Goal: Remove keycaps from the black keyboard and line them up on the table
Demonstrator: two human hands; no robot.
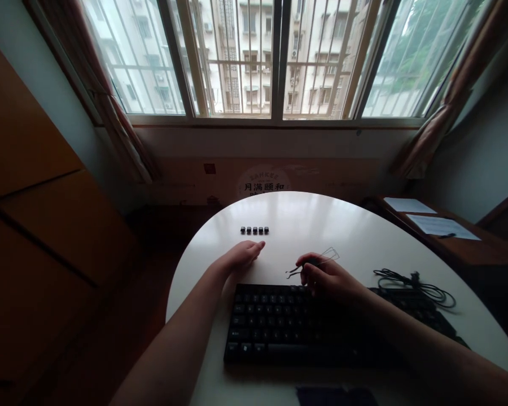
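My right hand (322,273) is closed around the dark middle of a keycap puller. Thin wire loops of the puller (332,254) stick out at the upper right, and its dark hooked prongs spread to the left. The hand hovers over the top edge of a black keyboard (266,321), hiding some of its keys. My left hand (242,255) rests near the table beyond the keyboard's upper left corner, with its fingers curled together; what they may hold is hidden. Just past it, several small black keycaps (254,230) stand in a row.
The keyboard lies on a round white table (322,220). A coiled black cable (419,286) sits by its right end. At the near edge is a dark object (334,396), partly cut off. A brown side desk (449,245) with papers (442,226) stands at right, below barred windows.
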